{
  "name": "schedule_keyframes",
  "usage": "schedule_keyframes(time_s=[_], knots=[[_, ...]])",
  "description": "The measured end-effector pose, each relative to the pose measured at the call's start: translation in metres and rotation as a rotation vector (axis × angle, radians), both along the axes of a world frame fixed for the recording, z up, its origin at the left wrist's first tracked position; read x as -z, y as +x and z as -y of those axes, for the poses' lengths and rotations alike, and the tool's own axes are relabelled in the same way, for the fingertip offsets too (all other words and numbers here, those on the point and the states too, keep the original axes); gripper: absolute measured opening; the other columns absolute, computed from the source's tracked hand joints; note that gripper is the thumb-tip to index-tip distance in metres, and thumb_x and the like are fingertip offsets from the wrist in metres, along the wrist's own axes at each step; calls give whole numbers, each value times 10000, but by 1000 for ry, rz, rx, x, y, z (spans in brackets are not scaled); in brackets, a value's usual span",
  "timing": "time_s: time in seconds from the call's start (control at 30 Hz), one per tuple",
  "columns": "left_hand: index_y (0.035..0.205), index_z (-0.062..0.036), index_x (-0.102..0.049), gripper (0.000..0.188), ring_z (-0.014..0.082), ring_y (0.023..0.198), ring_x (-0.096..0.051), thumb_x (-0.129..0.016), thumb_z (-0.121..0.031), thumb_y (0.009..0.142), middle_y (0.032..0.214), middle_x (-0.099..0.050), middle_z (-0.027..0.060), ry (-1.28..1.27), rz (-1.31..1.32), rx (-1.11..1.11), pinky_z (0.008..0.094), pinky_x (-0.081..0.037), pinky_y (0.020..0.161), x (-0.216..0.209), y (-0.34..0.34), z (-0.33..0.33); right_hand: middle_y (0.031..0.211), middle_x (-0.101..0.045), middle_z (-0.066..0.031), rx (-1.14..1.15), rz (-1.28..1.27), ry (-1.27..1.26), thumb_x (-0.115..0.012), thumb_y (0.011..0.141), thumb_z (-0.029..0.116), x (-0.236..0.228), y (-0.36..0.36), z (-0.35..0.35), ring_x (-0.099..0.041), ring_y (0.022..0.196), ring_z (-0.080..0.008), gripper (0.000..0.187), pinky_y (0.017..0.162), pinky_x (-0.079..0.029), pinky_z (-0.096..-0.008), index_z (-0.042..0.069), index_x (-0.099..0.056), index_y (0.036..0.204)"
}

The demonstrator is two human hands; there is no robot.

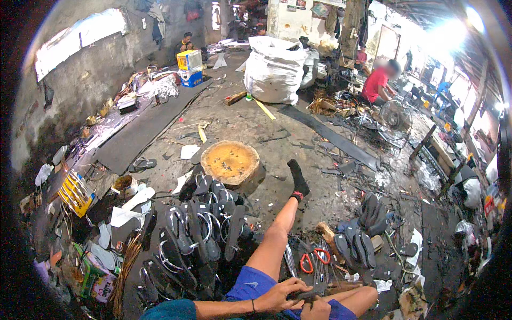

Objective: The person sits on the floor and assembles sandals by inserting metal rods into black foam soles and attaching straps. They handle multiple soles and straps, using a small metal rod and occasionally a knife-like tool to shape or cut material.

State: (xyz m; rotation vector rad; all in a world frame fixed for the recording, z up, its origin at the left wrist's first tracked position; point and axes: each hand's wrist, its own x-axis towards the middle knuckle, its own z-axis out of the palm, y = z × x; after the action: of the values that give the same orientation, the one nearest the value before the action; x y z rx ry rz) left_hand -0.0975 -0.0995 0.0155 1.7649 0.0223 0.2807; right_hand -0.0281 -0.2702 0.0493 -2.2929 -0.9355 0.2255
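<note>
Low over my lap, my left hand point(281, 296) pinches a small dark flat piece point(318, 289). My right hand point(316, 309) closes on the same piece from the near side, and the fingers cover much of it. Just beyond, a pair of red-handled scissors point(306, 263) lies among several metal hand tools. To my left is a big heap of dark flip-flops point(201, 226), many with pale shiny straps. More dark soles point(354, 246) are stacked at the right.
A round wooden block point(230, 161) stands ahead, past my outstretched leg. Farther off are a big white sack point(274, 69), a long dark sheet point(154, 125) and a yellow and blue box point(190, 68). A person in red point(375, 85) sits near a fan point(396, 118).
</note>
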Motion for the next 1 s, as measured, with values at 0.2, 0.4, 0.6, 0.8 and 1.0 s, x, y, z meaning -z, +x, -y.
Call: schedule_keyframes(time_s=[0.2, 0.4, 0.6, 0.8, 1.0], knots=[[1331, -72, -617, 536, 270, 1135, -615, -685, 40, 811, 1201, -595, 116, -70, -32, 41, 356, -509, 954, 8, 1, -11, 756, -622, -245, -103, -9, -4, -562, 904, 121, -19, 9, -10, -616, 703, -438, 168, 637, -480, -518, -2, -608, 800], [1318, -63, -614, 539, 261, 1179, -606, -669, 55, 796, 1227, -619, 129, -45, -52, 16, 358, -488, 1003, 7, 3, -22, 824, -600, -171, -354, 275, -130, -543, 892, 117, 1, 22, -17, -607, 760, -374, 142, 651, -496, -451, 39, -602, 790], [1329, -43, -588, 539, 254, 1178, -625, -674, 29, 802, 1334, -606, 137, -215, -249, -30, 357, -507, 1002, 16, 3, -28, 815, -600, -173, -428, 453, -9, -548, 887, 117, 16, 36, -19, -609, 755, -384, 131, 657, -482, -489, 44, -630, 816], [1361, -62, -572, 538, 232, 1189, -626, -657, 11, 834, 1336, -624, 106, -87, -8, -54, 348, -513, 1002, 24, 12, -19, 775, -611, -235, -139, -89, -31, -542, 923, 137, 8, 38, -16, -615, 715, -418, 203, 659, -473, -517, -9, -621, 807], [1374, -41, -555, 528, 253, 1240, -603, -660, -6, 858, 1363, -608, 128, -173, -120, 23, 365, -491, 1045, 26, 13, -16, 763, -618, -234, -264, -29, -26, -544, 955, 142, 14, 45, -9, -618, 731, -433, 226, 661, -480, -513, -18, -627, 818]])
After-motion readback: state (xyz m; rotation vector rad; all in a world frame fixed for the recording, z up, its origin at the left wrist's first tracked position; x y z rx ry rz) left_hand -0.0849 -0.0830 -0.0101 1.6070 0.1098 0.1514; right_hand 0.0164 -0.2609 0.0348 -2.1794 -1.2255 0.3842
